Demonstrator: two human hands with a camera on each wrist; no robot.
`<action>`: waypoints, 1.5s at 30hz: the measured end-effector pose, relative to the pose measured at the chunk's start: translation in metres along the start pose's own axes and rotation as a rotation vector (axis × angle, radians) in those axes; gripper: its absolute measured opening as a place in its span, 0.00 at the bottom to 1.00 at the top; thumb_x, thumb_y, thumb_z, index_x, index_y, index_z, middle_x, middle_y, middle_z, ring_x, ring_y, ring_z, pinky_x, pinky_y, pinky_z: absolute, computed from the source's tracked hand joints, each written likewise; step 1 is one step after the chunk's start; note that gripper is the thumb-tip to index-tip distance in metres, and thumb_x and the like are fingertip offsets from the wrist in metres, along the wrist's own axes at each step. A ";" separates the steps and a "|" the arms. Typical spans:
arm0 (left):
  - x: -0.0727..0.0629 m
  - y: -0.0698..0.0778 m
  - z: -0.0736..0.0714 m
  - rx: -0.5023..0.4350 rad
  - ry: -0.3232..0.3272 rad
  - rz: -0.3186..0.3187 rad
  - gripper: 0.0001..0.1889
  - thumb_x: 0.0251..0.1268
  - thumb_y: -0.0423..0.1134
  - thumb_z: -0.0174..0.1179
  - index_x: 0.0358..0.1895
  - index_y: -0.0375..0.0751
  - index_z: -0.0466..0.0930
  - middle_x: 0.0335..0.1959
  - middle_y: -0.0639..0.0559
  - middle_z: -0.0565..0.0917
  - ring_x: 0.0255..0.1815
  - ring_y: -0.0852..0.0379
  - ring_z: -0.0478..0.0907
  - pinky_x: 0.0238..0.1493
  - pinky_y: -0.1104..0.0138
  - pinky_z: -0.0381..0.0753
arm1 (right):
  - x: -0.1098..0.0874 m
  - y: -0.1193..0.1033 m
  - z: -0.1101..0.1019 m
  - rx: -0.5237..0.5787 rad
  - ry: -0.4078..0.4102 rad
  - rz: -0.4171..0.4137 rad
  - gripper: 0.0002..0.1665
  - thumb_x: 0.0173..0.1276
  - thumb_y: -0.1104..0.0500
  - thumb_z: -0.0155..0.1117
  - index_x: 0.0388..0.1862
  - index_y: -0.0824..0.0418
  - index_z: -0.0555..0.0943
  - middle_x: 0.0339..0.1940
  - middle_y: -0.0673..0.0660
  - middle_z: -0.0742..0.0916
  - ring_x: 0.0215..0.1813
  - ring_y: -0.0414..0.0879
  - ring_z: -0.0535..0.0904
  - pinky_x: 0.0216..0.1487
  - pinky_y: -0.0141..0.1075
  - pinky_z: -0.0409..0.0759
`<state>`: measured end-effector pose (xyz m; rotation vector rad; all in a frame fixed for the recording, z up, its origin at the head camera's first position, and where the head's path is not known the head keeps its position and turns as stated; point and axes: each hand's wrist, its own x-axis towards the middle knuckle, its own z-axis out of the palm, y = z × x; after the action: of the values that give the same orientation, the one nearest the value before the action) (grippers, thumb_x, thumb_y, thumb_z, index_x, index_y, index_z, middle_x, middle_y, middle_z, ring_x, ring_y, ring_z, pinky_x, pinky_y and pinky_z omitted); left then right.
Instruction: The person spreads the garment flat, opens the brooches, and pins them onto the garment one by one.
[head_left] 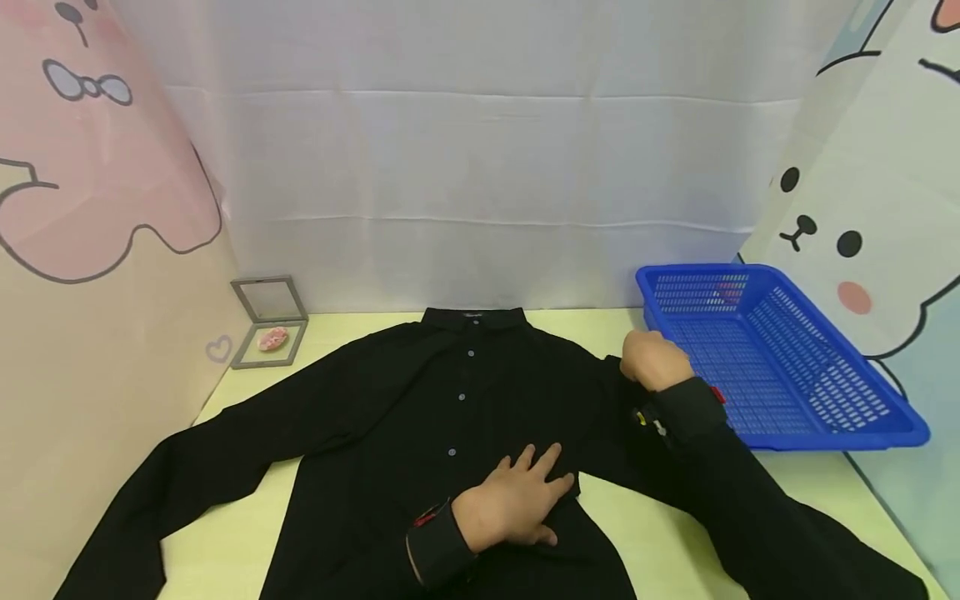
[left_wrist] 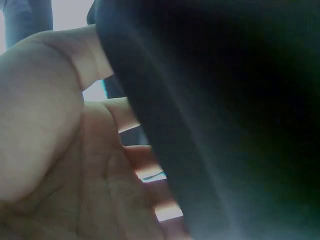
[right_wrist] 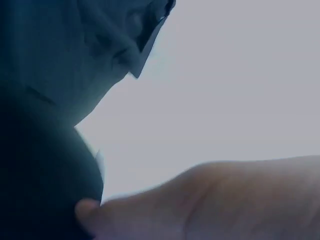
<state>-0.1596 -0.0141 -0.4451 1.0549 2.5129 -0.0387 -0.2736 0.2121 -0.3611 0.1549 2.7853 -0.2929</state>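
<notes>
On the yellow table (head_left: 266, 508) lies the black shirt (head_left: 420, 417), front up; I have my left hand (head_left: 517, 500) flat on it, fingers spread, my right hand (head_left: 656, 360) curled, pinching shoulder cloth. I judge this straightening, calling next for a steady left palm; the blue basket (head_left: 832, 439) crowds the right, while open table shows left of the collar (head_left: 476, 317).

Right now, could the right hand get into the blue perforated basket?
Probably yes: the right hand is beside the blue perforated basket, whose top is open, with nothing visible blocking. But it appears to grip the black button-up shirt, so it would likely have to let go first.
</notes>
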 end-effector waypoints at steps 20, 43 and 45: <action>0.001 -0.145 -0.027 -0.403 0.521 -0.148 0.22 0.74 0.50 0.64 0.64 0.43 0.81 0.60 0.45 0.84 0.56 0.48 0.84 0.54 0.55 0.85 | 0.112 -0.087 0.035 0.348 -0.014 -0.265 0.15 0.78 0.58 0.60 0.30 0.63 0.75 0.27 0.56 0.73 0.31 0.53 0.76 0.40 0.46 0.85; 0.031 -0.266 -0.042 -0.541 0.531 -0.398 0.29 0.79 0.43 0.57 0.74 0.31 0.67 0.72 0.30 0.72 0.68 0.32 0.74 0.65 0.45 0.77 | 0.162 -0.086 0.074 0.397 0.131 -0.419 0.12 0.76 0.61 0.64 0.37 0.70 0.76 0.29 0.60 0.75 0.29 0.49 0.70 0.37 0.41 0.72; 0.036 -0.268 -0.045 -0.539 0.558 -0.401 0.31 0.79 0.42 0.57 0.76 0.29 0.63 0.74 0.28 0.68 0.72 0.30 0.69 0.69 0.43 0.74 | 0.161 -0.084 0.075 0.443 0.174 -0.463 0.10 0.75 0.63 0.65 0.42 0.70 0.76 0.36 0.64 0.79 0.35 0.54 0.76 0.42 0.45 0.77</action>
<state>-0.3834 -0.1729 -0.4531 0.3620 2.9132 0.8735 -0.4130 0.1254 -0.4693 -0.3850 2.8495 -1.0531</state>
